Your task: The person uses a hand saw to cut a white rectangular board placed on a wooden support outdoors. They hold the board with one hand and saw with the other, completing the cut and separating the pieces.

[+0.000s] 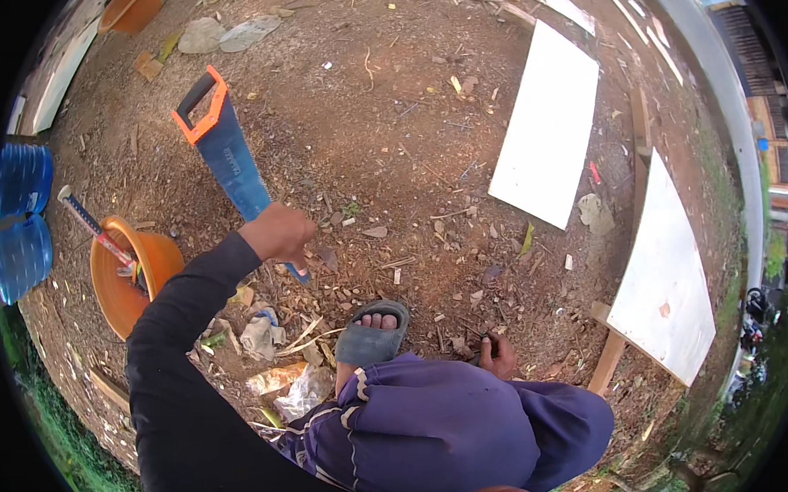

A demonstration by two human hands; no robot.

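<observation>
My left hand (279, 235) is closed round the blade of a handsaw (232, 169) near its tip. The saw's orange and black handle points away from me, up and to the left, and the end of the blade shows below my fingers. Low by the ground, beyond my purple-clad knees, is my right hand (499, 356). Its fingers are bent, with something small and dark beside them that I cannot make out; the wrist and arm are hidden behind the cloth. My sandalled foot (373, 330) stands between the two hands.
An orange bucket (114, 289) at the left holds a hammer (94, 226) and other tools. Blue water bottles (22, 179) lie beyond it. White boards (547, 125) rest at the right, one propped on a wooden strip (607, 360). Crumpled plastic (304, 391) lies near my foot.
</observation>
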